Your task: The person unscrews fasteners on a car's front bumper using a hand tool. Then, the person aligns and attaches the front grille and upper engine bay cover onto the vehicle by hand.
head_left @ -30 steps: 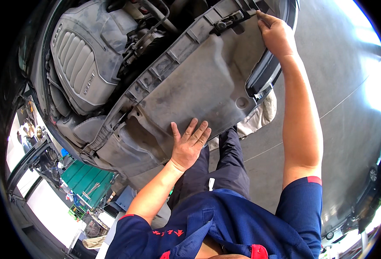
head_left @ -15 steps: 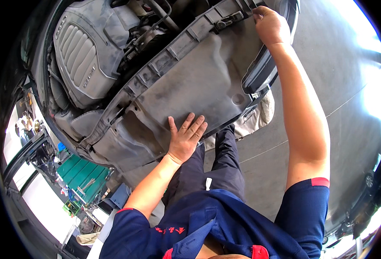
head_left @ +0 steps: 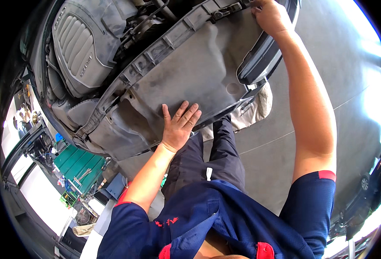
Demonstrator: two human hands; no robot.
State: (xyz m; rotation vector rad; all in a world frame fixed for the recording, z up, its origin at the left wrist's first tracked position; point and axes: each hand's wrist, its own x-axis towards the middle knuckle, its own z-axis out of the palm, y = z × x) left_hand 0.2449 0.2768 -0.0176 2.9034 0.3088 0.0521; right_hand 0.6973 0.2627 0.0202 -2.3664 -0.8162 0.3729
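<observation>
Grey plastic, dusty and smudged, made the broad panel (head_left: 177,80), which lay at the front of the open car, between the engine bay and the person's body. Along its upper side ran a ribbed strip (head_left: 149,56), and near the far end of this strip there was a black latch (head_left: 227,12).

The left hand (head_left: 180,125) rested on the panel close to its lower edge, with fingers spread wide and back turned upward; it was not closed around anything. The right hand (head_left: 266,17) was at the far upper corner of the panel, just beside the latch, with its fingers bent and near to one another. Whether they pinched something there, I cannot tell, because the fingertips were partly hidden.

Below the right hand, a curved dark trim piece (head_left: 261,58) bordered the panel's outer end. Behind the ribbed strip stood the grey engine cover (head_left: 80,49). Under the panel's outer corner, a pale cloth (head_left: 259,103) showed. Farther to the left was a green cabinet (head_left: 79,166), and at the right a dark car (head_left: 358,198).
</observation>
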